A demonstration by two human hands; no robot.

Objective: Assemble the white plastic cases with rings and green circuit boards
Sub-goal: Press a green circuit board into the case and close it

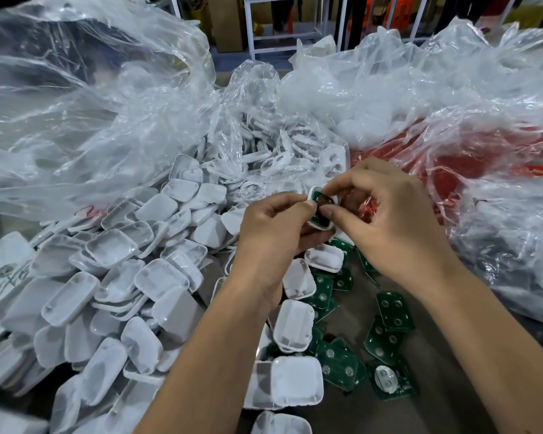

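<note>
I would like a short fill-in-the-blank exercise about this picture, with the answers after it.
1. Both hands, the left hand and the right hand, hold one white case with a ____ circuit board inside it.
2. The big pile of white cases lies to the ____ of the hands.
3. The loose circuit boards lie on the table below the ____ hand.

Answers: green; left; right

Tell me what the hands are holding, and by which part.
Both hold one white case with a green board inside: left hand grips its left edge, right hand fingers pinch its right side.
</note>
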